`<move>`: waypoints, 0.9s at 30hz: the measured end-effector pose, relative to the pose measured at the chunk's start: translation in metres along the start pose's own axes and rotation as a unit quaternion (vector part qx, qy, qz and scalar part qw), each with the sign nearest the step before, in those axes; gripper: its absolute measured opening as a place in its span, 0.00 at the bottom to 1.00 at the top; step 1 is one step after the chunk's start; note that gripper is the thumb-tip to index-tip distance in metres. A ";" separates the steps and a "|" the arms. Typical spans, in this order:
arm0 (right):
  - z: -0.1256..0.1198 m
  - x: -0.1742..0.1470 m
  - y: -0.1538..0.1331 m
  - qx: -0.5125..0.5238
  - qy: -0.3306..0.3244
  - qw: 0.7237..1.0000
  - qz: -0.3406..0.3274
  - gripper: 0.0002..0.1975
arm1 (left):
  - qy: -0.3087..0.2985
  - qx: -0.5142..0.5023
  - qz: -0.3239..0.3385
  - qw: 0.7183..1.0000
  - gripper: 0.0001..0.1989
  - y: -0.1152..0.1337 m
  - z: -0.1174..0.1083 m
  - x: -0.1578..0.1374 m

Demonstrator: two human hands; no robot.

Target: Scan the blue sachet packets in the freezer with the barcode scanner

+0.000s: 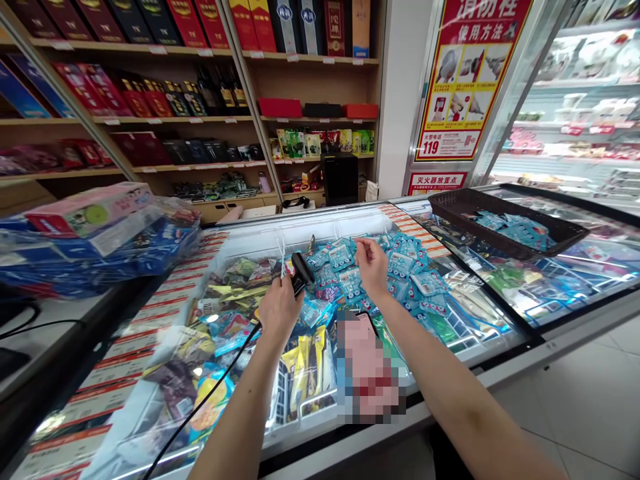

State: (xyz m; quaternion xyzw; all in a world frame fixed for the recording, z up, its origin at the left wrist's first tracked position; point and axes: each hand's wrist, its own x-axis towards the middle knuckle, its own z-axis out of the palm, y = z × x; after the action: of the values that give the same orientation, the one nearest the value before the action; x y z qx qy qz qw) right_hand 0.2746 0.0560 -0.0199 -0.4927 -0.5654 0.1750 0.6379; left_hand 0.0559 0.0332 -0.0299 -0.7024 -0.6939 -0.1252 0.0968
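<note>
My left hand (278, 308) is wrapped round the handle of a black barcode scanner (303, 272). From the scanner a black cable (210, 393) runs down toward the lower left. My right hand (373, 268) hovers at a spread of small blue packets (400, 263), its fingers curled and thumb and fingertips together. Whether a packet is pinched there cannot be made out. The packets lie in a loose heap over the glass top of a chest freezer (250, 233). A phone (363, 347), partly blurred out, rests between my forearms.
A dark woven tray (560, 243) holding more blue packets stands at the right. Plastic-wrapped boxes (95, 230) are piled at the left. Orange-and-white price labels (125, 363) line the glass. Bagged frozen goods (240, 280) show inside the freezer. Shelves (310, 60) of boxes and bottles stand behind.
</note>
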 end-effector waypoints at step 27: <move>-0.023 -0.025 -0.045 -0.169 -0.202 0.960 -0.094 0.43 | 0.018 -0.407 0.112 0.906 0.46 0.017 -0.028 -0.025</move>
State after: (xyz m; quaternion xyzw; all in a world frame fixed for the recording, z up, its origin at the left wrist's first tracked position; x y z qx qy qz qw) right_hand 0.2723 0.0064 0.0058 -0.4927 -0.7475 0.1119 0.4312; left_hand 0.0713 0.0006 -0.0105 -0.7518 -0.4971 -0.3979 -0.1714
